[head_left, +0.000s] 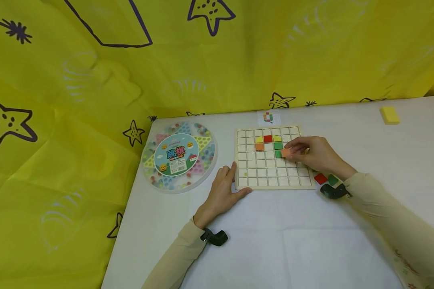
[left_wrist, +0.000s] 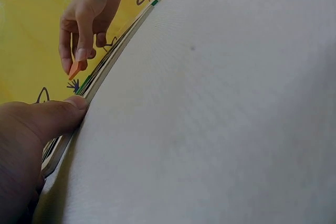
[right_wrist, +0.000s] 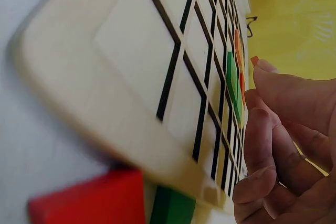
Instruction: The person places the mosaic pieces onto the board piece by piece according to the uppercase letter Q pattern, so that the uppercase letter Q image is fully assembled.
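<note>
My right hand [head_left: 312, 151] pinches an orange square tile [head_left: 285, 152] between thumb and fingers, just over the gridded wooden board [head_left: 264, 172]. In the left wrist view the orange tile [left_wrist: 75, 68] is held tilted. On the board lie a red tile [head_left: 267, 139], two yellow corner pieces, an orange tile [head_left: 260, 147] and two green tiles, one of them [head_left: 277, 145] close to the held piece. My left hand [head_left: 222, 190] rests at the board's near left corner, thumb [left_wrist: 63, 113] along the near edge and forefinger against the left side.
A small pattern card [head_left: 268, 117] lies behind the board. To the left sits a round Chinese checkers box [head_left: 179, 156]. Beside the board's near right corner are a red piece [head_left: 320, 178] and a green one [head_left: 333, 180]. A yellow block [head_left: 389, 115] stands at the back right.
</note>
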The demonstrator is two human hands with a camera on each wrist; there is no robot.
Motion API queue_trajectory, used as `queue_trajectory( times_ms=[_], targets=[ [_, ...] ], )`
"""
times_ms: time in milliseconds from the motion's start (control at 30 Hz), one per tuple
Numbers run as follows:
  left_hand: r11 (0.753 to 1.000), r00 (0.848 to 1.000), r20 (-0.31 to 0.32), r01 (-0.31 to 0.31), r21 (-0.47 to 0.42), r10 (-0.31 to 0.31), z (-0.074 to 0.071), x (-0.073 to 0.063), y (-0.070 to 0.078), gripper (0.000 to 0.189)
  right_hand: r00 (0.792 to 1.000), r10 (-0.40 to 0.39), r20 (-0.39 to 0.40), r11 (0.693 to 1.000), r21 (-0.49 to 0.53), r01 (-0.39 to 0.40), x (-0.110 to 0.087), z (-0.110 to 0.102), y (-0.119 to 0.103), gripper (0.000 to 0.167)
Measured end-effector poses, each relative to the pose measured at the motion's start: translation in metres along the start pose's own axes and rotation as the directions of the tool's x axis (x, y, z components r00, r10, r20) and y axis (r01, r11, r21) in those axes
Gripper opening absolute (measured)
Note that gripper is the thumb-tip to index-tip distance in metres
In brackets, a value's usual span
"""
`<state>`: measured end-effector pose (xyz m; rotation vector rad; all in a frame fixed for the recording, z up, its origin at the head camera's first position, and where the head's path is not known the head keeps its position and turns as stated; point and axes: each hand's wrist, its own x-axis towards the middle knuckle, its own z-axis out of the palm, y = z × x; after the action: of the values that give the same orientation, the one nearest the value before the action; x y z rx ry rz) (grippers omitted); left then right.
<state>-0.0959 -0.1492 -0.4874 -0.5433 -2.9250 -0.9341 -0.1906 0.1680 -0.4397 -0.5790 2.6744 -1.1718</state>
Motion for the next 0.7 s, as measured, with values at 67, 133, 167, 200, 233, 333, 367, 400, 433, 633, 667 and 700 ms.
queue_trajectory(
  times_ms=[67, 133, 167, 200, 233, 333, 367, 400, 433, 633, 667, 700],
  targets=[
    [1.0, 1.0, 0.0, 0.001, 0.001, -0.001, 0.0, 0.0, 0.0, 0.098, 1.0, -0.001, 0.012, 1.0, 0.014, 0.0, 0.004, 0.004, -0.003, 0.029],
    [1.0, 1.0, -0.002, 0.002, 0.004, -0.002, 0.001, 0.0, 0.0, 0.098, 1.0, -0.005, 0.017, 1.0, 0.018, 0.005, 0.008, 0.008, -0.005, 0.029],
    [1.0, 1.0, -0.003, 0.004, 0.005, -0.004, 0.001, 0.0, 0.0, 0.098, 1.0, -0.014, 0.019, 1.0, 0.012, 0.014, 0.01, 0.01, -0.006, 0.029],
    [1.0, 1.0, -0.003, 0.005, 0.006, -0.005, 0.001, 0.0, 0.0, 0.098, 0.999, -0.026, 0.019, 1.0, 0.006, 0.025, 0.012, 0.012, -0.006, 0.028],
    [1.0, 1.0, -0.003, 0.007, 0.006, -0.007, 0.001, 0.0, 0.0, 0.098, 0.999, -0.036, 0.017, 0.999, 0.0, 0.036, 0.014, 0.013, -0.007, 0.028],
    [1.0, 1.0, 0.0, 0.015, 0.003, -0.015, 0.0, 0.001, 0.0, 0.098, 0.997, -0.073, 0.015, 0.997, -0.009, 0.073, 0.021, 0.018, -0.009, 0.026],
    [1.0, 1.0, 0.002, 0.017, 0.002, -0.017, 0.0, 0.001, 0.0, 0.098, 0.997, -0.078, 0.017, 0.997, -0.008, 0.078, 0.023, 0.02, -0.01, 0.027],
    [1.0, 1.0, 0.003, 0.017, 0.002, -0.017, 0.0, 0.001, 0.0, 0.098, 0.996, -0.082, 0.018, 0.997, -0.008, 0.082, 0.026, 0.021, -0.011, 0.027],
    [1.0, 1.0, 0.004, 0.018, 0.002, -0.018, 0.0, 0.001, 0.0, 0.098, 0.996, -0.089, 0.018, 0.996, -0.007, 0.089, 0.028, 0.023, -0.012, 0.027],
    [1.0, 1.0, 0.002, 0.013, 0.001, -0.013, 0.0, 0.001, 0.0, 0.098, 0.99, -0.138, 0.031, 0.99, -0.03, 0.139, 0.038, 0.033, -0.016, 0.028],
    [1.0, 1.0, 0.002, 0.012, 0.002, -0.012, 0.0, 0.001, 0.0, 0.097, 0.99, -0.14, 0.035, 0.989, -0.036, 0.141, 0.04, 0.034, -0.016, 0.028],
    [1.0, 1.0, 0.002, 0.012, -0.001, -0.012, 0.0, 0.001, 0.0, 0.097, 0.99, -0.137, 0.04, 0.989, -0.043, 0.139, 0.041, 0.036, -0.016, 0.027]
  ],
)
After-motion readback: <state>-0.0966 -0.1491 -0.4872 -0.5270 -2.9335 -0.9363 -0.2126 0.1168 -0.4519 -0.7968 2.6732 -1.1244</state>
